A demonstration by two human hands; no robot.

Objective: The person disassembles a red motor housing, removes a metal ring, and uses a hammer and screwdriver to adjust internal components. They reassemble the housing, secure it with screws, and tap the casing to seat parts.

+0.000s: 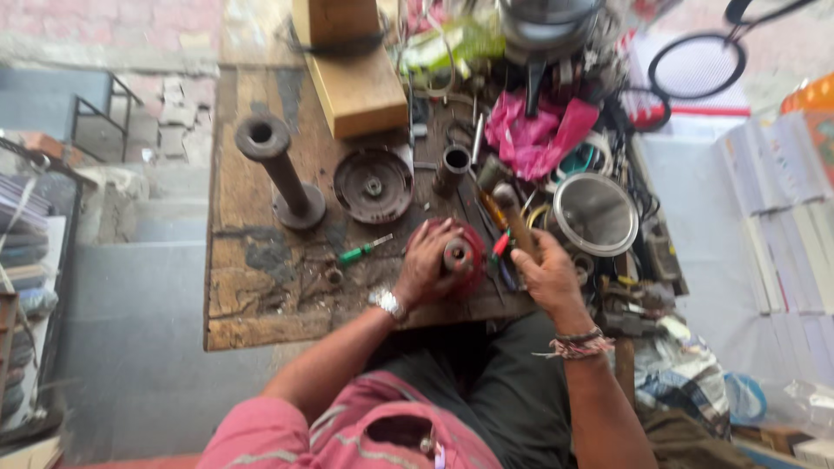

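Your left hand sits on a round red metal part and your right hand grips a wooden-handled hammer. To the left of them the worn wooden table top has open room; only a small green-handled screwdriver lies there. Farther back stand a tall rusty metal spool and a flat rusty round disc. On the right it is crowded: a shiny steel bowl, a crumpled pink cloth and tangled wires block the way.

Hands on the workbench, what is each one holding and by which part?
The left hand grips a red round part from its top and side. The right hand holds a wooden-handled tool by the handle's lower end.
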